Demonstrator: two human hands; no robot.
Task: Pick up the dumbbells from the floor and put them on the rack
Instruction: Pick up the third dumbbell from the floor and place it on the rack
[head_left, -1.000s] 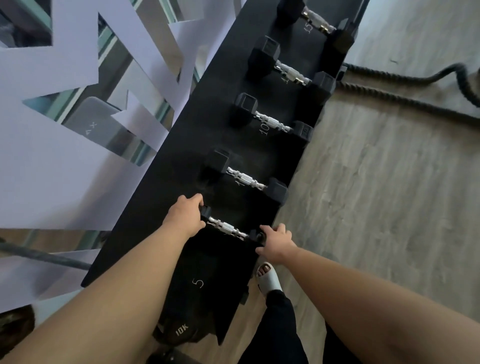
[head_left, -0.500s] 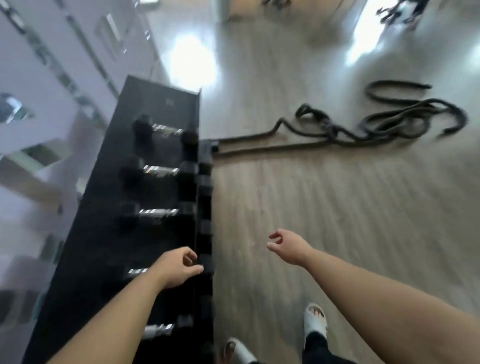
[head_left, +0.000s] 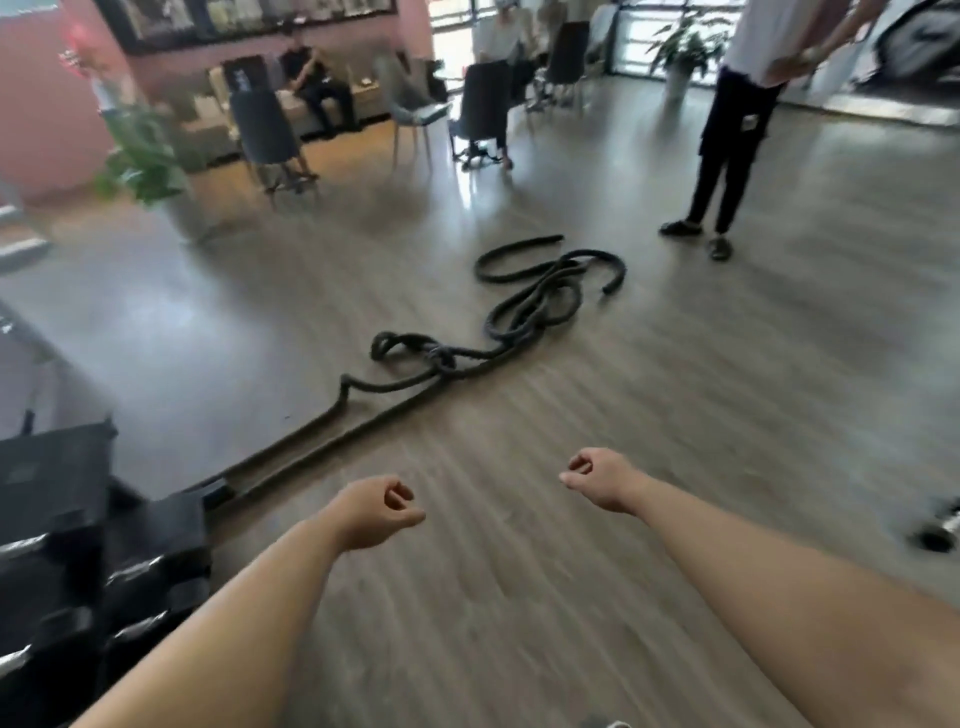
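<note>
The black dumbbell rack (head_left: 57, 499) fills the lower left corner, with blurred chrome handles of racked dumbbells (head_left: 137, 571) on it. One dumbbell (head_left: 937, 532) lies on the wooden floor at the right edge, only partly in frame. My left hand (head_left: 376, 512) hovers over the floor right of the rack, fingers curled loosely, holding nothing. My right hand (head_left: 597, 480) is further right, also loosely curled and empty. Both hands are well apart from the floor dumbbell and from the rack.
A thick black battle rope (head_left: 519, 306) runs from the rack's end across the floor in loops. A person in black trousers (head_left: 727, 156) stands at the back right. Chairs (head_left: 265, 130), seated people and potted plants (head_left: 140, 156) line the far side.
Both hands let go of the dumbbell set on the rack and drew away. My view swung up and right, from the rack to the open floor and room.
</note>
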